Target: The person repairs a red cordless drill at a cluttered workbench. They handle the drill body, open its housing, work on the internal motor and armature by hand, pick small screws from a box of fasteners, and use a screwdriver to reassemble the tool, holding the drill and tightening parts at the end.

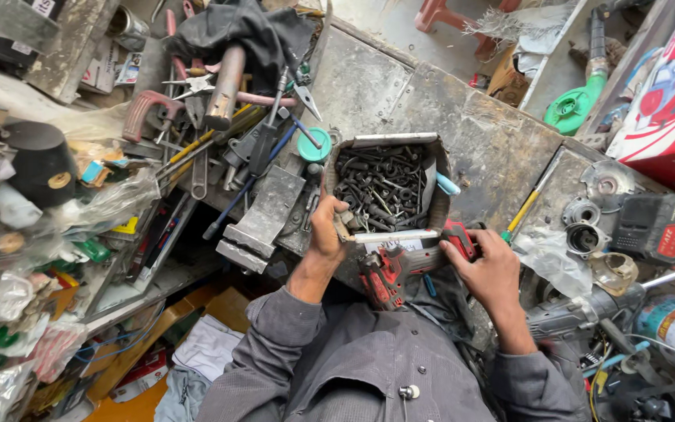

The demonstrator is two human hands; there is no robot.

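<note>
Left hand point(328, 230) pinches screw at box point(388, 142) edge; right hand point(487, 270) grips red power tool point(400, 270).

Grey button-up shirt, long sleeves pushed up forearms; hands bare.

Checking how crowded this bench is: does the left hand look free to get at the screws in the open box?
Probably yes. The left hand rests at the near left corner of the box of dark screws, whose top is open and uncovered. The right hand holds the red power tool below the box, out of the way.
</note>
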